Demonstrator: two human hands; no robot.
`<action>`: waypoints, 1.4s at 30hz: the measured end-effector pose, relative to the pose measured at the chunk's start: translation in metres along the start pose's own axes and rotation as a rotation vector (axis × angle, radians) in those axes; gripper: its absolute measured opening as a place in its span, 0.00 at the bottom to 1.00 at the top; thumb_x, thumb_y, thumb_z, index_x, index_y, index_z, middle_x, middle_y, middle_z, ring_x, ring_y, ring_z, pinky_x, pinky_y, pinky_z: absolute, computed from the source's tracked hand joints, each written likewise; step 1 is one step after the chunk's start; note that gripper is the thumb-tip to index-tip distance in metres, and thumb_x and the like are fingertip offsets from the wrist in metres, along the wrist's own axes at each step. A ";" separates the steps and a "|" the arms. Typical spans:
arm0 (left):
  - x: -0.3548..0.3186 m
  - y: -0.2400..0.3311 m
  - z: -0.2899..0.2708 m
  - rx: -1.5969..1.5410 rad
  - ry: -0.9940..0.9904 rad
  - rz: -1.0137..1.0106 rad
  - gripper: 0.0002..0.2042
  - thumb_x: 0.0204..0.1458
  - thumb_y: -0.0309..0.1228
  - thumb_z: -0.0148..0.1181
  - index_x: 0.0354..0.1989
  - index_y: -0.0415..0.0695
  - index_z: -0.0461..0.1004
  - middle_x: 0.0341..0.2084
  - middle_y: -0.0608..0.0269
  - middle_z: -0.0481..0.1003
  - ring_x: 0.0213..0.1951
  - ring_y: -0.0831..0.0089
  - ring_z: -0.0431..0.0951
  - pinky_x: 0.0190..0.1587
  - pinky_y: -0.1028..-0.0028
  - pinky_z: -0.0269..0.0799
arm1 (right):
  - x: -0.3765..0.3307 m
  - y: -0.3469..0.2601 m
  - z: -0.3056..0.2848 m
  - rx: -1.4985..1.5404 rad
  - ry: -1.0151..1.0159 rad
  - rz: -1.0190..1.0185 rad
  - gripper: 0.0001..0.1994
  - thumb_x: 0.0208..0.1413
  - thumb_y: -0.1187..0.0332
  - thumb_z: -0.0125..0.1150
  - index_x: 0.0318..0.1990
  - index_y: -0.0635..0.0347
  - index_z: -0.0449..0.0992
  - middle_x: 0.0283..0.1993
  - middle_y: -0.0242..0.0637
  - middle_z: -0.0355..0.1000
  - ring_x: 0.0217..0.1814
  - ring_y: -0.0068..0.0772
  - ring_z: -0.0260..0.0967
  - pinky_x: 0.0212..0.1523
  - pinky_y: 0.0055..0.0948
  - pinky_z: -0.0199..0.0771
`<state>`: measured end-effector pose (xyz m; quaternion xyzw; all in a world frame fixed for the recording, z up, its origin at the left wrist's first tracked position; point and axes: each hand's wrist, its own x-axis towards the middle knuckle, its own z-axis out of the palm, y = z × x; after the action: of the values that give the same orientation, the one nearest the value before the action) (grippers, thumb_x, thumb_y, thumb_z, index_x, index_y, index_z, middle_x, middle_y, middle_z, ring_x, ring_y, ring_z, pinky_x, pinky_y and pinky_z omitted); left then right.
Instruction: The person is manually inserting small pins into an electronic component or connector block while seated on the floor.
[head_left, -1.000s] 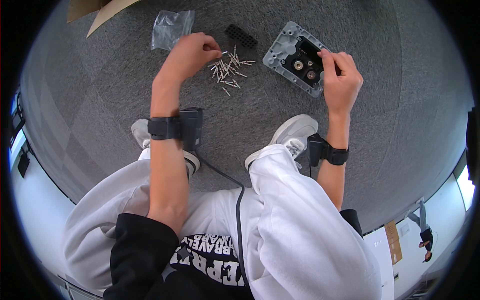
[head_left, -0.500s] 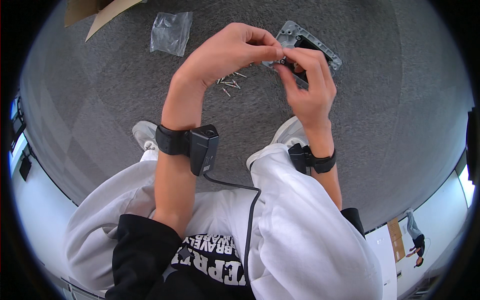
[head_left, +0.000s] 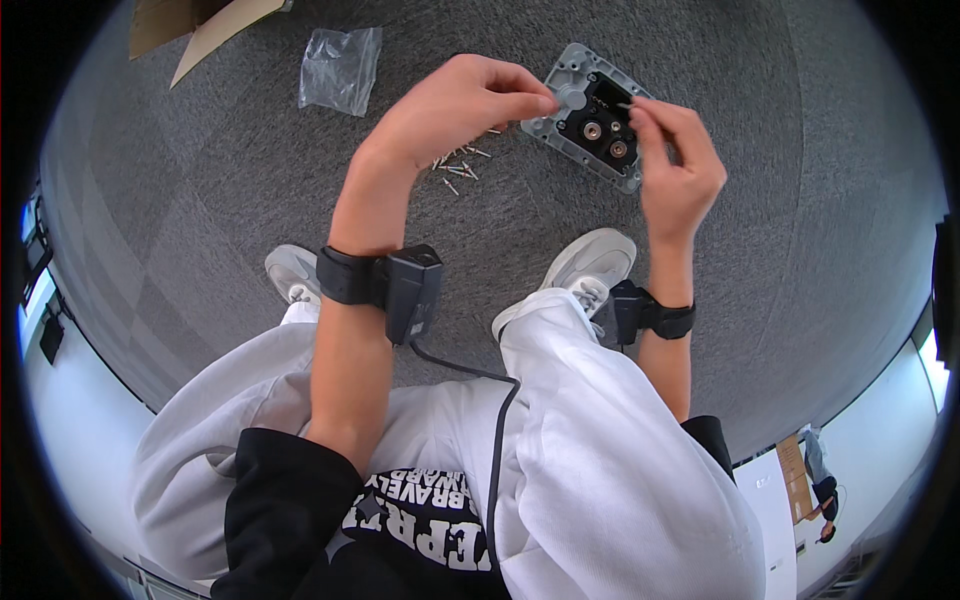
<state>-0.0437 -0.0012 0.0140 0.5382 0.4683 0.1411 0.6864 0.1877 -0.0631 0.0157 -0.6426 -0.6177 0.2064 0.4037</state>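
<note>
A grey metal housing (head_left: pixel 570 62) lies on the carpet, with a black plate (head_left: pixel 590 152) set into it that bears round metal fittings. My left hand (head_left: pixel 465 105) is closed, thumb and fingertips pressed together over the housing's left edge; what they hold, if anything, is hidden. Over the housing's right side, my right hand (head_left: pixel 682 165) pinches a small thin metal piece (head_left: pixel 625 105) just above the black plate. Below my left hand, several thin metal fasteners (head_left: pixel 462 170) lie scattered on the carpet, partly hidden by the wrist.
A clear plastic bag (head_left: pixel 340 70) rests left of my hands. An open cardboard box (head_left: pixel 225 35) stands at the far left. My shoes (head_left: pixel 590 265) are on the carpet nearer to me. A black cable (head_left: pixel 497 440) runs from my left wrist device. Another person (head_left: pixel 825 490) appears far off at lower right.
My hands were together over the housing and have moved apart. The right hand has shifted right with a thin metal piece, uncovering the black plate; the left stays nearly in place.
</note>
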 end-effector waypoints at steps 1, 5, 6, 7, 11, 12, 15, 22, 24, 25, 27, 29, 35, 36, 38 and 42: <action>-0.001 -0.002 -0.005 0.041 0.047 -0.024 0.11 0.60 0.39 0.64 0.43 0.45 0.85 0.23 0.77 0.72 0.25 0.87 0.64 0.29 0.82 0.59 | -0.001 0.007 -0.004 -0.004 0.023 0.112 0.05 0.56 0.79 0.68 0.39 0.63 0.85 0.35 0.36 0.81 0.34 0.23 0.78 0.34 0.21 0.77; -0.005 -0.017 -0.030 0.122 0.147 -0.092 0.12 0.61 0.37 0.63 0.46 0.44 0.84 0.24 0.77 0.73 0.26 0.86 0.64 0.30 0.82 0.60 | -0.002 0.027 -0.013 0.015 0.020 0.223 0.05 0.57 0.79 0.67 0.41 0.66 0.84 0.34 0.35 0.81 0.32 0.23 0.80 0.33 0.21 0.79; -0.006 -0.021 -0.035 0.146 0.176 -0.138 0.12 0.61 0.37 0.63 0.46 0.44 0.84 0.24 0.76 0.72 0.26 0.86 0.65 0.30 0.81 0.60 | -0.003 0.028 -0.012 0.016 0.019 0.223 0.05 0.57 0.79 0.67 0.41 0.66 0.84 0.34 0.35 0.81 0.32 0.23 0.80 0.33 0.21 0.79; -0.007 -0.024 -0.038 0.162 0.195 -0.145 0.12 0.61 0.37 0.62 0.46 0.43 0.83 0.25 0.76 0.72 0.27 0.86 0.65 0.30 0.80 0.61 | -0.004 0.029 -0.012 0.024 -0.016 0.226 0.05 0.57 0.79 0.67 0.41 0.66 0.84 0.34 0.36 0.81 0.33 0.23 0.80 0.34 0.21 0.79; -0.008 -0.035 -0.046 0.177 0.213 -0.193 0.12 0.62 0.37 0.62 0.45 0.43 0.83 0.25 0.76 0.72 0.27 0.85 0.65 0.31 0.80 0.62 | -0.009 0.031 -0.005 0.009 -0.107 0.183 0.05 0.56 0.79 0.67 0.40 0.66 0.84 0.34 0.39 0.81 0.33 0.25 0.80 0.35 0.22 0.79; -0.008 -0.035 -0.045 0.188 0.212 -0.199 0.12 0.62 0.37 0.62 0.45 0.43 0.83 0.25 0.76 0.72 0.27 0.85 0.65 0.31 0.80 0.62 | -0.008 0.029 -0.003 0.009 -0.108 0.183 0.05 0.56 0.79 0.67 0.40 0.66 0.84 0.34 0.39 0.81 0.33 0.25 0.80 0.35 0.22 0.79; -0.009 -0.035 -0.040 0.200 0.217 -0.190 0.11 0.62 0.37 0.61 0.44 0.43 0.82 0.25 0.76 0.72 0.27 0.86 0.65 0.31 0.80 0.63 | -0.004 0.027 0.001 -0.084 -0.141 0.126 0.05 0.55 0.78 0.69 0.39 0.64 0.84 0.34 0.38 0.80 0.34 0.28 0.79 0.35 0.25 0.78; -0.006 -0.040 -0.040 0.215 0.193 -0.195 0.12 0.62 0.37 0.61 0.44 0.43 0.82 0.24 0.75 0.72 0.28 0.85 0.66 0.32 0.79 0.64 | -0.003 0.030 0.004 -0.244 -0.182 0.022 0.05 0.52 0.74 0.71 0.37 0.60 0.86 0.32 0.33 0.74 0.36 0.32 0.70 0.38 0.32 0.72; -0.007 -0.045 -0.041 0.223 0.206 -0.219 0.12 0.62 0.37 0.61 0.45 0.42 0.82 0.25 0.75 0.72 0.27 0.85 0.66 0.32 0.79 0.63 | -0.002 0.030 0.003 -0.272 -0.181 -0.016 0.05 0.52 0.73 0.71 0.37 0.60 0.86 0.32 0.32 0.73 0.37 0.32 0.70 0.39 0.32 0.71; -0.007 -0.047 -0.041 0.231 0.218 -0.242 0.12 0.62 0.37 0.61 0.45 0.42 0.82 0.25 0.75 0.72 0.27 0.85 0.65 0.32 0.79 0.63 | -0.002 0.030 0.002 -0.258 -0.199 0.008 0.05 0.53 0.73 0.71 0.37 0.60 0.86 0.32 0.32 0.73 0.37 0.33 0.69 0.39 0.32 0.71; -0.007 -0.051 -0.043 0.252 0.230 -0.258 0.13 0.59 0.38 0.63 0.43 0.41 0.83 0.27 0.68 0.77 0.30 0.78 0.72 0.35 0.75 0.68 | -0.002 0.031 0.001 -0.244 -0.218 0.034 0.05 0.53 0.73 0.70 0.37 0.60 0.86 0.32 0.32 0.73 0.37 0.33 0.69 0.39 0.32 0.71; -0.008 -0.055 -0.044 0.278 0.245 -0.276 0.14 0.56 0.38 0.65 0.42 0.39 0.84 0.29 0.61 0.81 0.33 0.72 0.79 0.38 0.70 0.73 | -0.001 0.030 0.002 -0.199 -0.193 0.049 0.05 0.55 0.73 0.69 0.38 0.60 0.86 0.32 0.33 0.73 0.37 0.33 0.70 0.40 0.32 0.71; 0.005 -0.050 -0.010 0.721 0.309 -0.515 0.21 0.49 0.47 0.70 0.39 0.38 0.83 0.35 0.45 0.83 0.41 0.47 0.84 0.45 0.55 0.80 | -0.007 0.028 0.004 -0.153 -0.131 0.114 0.04 0.56 0.74 0.68 0.38 0.61 0.86 0.31 0.35 0.73 0.34 0.32 0.72 0.36 0.30 0.72; 0.007 -0.053 -0.002 0.721 0.308 -0.517 0.21 0.49 0.47 0.70 0.39 0.38 0.83 0.35 0.45 0.83 0.41 0.47 0.84 0.45 0.55 0.80 | -0.007 0.027 0.006 -0.152 -0.132 0.115 0.04 0.56 0.74 0.68 0.38 0.61 0.86 0.31 0.35 0.73 0.34 0.32 0.72 0.36 0.30 0.72; 0.006 -0.058 0.010 0.797 0.476 -0.431 0.19 0.51 0.43 0.71 0.38 0.36 0.81 0.36 0.43 0.82 0.42 0.44 0.84 0.44 0.54 0.80 | -0.008 0.027 0.008 -0.142 -0.123 0.112 0.04 0.57 0.74 0.67 0.38 0.61 0.86 0.31 0.35 0.73 0.33 0.33 0.72 0.34 0.30 0.72; 0.007 -0.071 0.014 0.778 0.567 -0.340 0.18 0.51 0.44 0.69 0.35 0.38 0.81 0.35 0.42 0.82 0.42 0.43 0.82 0.44 0.51 0.77 | -0.007 0.023 0.009 -0.121 -0.105 0.087 0.04 0.57 0.75 0.67 0.38 0.61 0.86 0.31 0.35 0.73 0.32 0.31 0.72 0.33 0.29 0.71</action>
<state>-0.0508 -0.0323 -0.0518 0.6106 0.7350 -0.0168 0.2942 0.1947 -0.0652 -0.0092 -0.6804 -0.6207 0.2196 0.3219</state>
